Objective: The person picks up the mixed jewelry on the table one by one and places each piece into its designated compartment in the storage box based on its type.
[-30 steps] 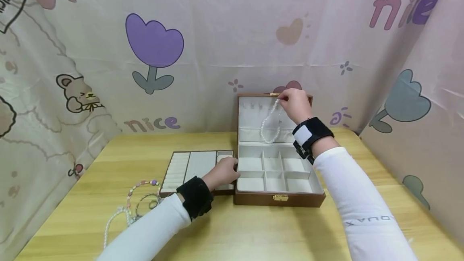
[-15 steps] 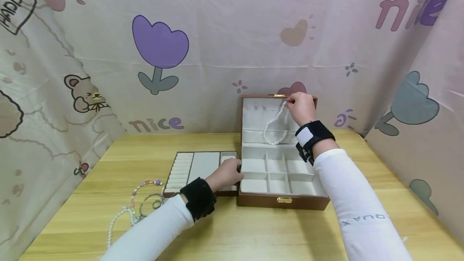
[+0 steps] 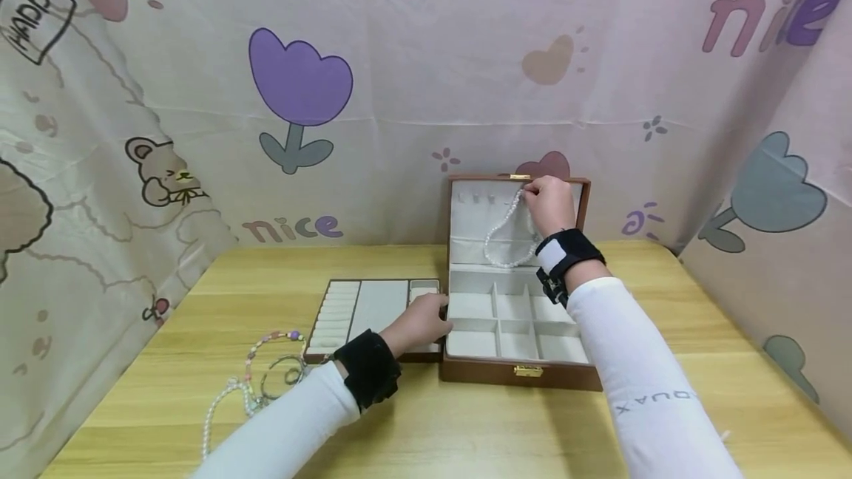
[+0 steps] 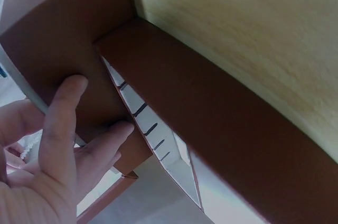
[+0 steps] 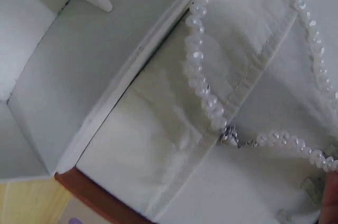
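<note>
In the head view, a brown jewelry box [image 3: 522, 375] stands with its lid raised, showing pale compartments inside. My right hand [image 3: 551, 205] pinches a white beaded necklace [image 3: 509, 265] near the top of the lid, beside a row of small hooks [image 3: 475, 198]. The loop hangs in front of the lid lining. Up close in the right wrist view, the necklace [image 5: 198, 55] shows a silver clasp; only a sliver of a finger [image 5: 330, 197] appears. My left hand [image 3: 422, 322] touches the box's left side, its fingers [image 4: 68, 97] against the brown outer wall.
Left of the box lies a brown-edged jewelry tray [image 3: 379, 305] with ring rolls, partly under my left hand. A colored bead bracelet [image 3: 251, 357], a silver bangle [image 3: 266, 375] and a white beaded strand [image 3: 209, 420] lie at the table's left. A printed curtain [image 3: 399, 58] hangs behind.
The head view has swung slightly left. My right hand has lowered a little against the lid, still pinching the necklace. My left hand stays at the box's side.
</note>
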Demonstrator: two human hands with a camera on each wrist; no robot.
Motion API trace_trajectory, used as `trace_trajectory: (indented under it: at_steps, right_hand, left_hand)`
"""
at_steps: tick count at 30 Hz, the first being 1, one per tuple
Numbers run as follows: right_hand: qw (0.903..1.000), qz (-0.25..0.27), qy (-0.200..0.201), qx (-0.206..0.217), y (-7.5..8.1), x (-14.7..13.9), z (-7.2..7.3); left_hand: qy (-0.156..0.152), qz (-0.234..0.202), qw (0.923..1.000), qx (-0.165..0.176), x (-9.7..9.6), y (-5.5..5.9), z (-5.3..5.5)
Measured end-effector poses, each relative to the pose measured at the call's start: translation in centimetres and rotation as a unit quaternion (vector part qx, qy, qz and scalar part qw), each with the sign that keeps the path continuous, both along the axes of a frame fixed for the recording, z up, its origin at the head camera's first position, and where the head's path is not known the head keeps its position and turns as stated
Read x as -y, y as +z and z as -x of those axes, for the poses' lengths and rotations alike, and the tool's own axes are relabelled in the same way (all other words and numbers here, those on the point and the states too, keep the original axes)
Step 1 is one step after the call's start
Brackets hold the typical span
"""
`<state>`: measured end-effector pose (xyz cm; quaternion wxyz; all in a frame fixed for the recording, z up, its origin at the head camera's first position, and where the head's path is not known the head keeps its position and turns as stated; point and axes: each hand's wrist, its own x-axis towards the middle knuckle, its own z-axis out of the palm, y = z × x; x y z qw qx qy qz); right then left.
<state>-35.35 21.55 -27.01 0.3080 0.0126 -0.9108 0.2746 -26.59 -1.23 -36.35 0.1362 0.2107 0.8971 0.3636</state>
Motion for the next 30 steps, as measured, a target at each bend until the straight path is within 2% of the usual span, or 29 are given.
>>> trace_trajectory:
  at_steps: [6,14,21,25,30]
  right_hand:
    - [1.0000,-0.006,-0.002,-0.005,-0.4,-0.1,0.1]
    - [0.9988,-0.046,0.010,0.009,-0.9,0.0,0.1]
    - [0.9980,-0.046,0.035,0.024,-1.8,-0.7,-0.5]
    - [0.9962,-0.062,0.049,0.036,-2.4,-0.9,-0.8]
    - [0.9939,-0.085,0.065,0.027,-3.2,-1.3,-1.2]
  left_hand:
    - [-0.007,-0.009,0.9999,-0.001,0.0,-0.2,-0.1]
    - [0.001,-0.016,0.9998,0.015,0.2,-0.4,0.2]
    - [0.001,-0.018,0.9997,0.016,0.3,-0.6,0.3]
    - [0.000,-0.019,0.9997,0.016,0.3,-0.6,0.3]
    - [0.000,-0.022,0.9996,0.018,0.3,-0.6,0.2]
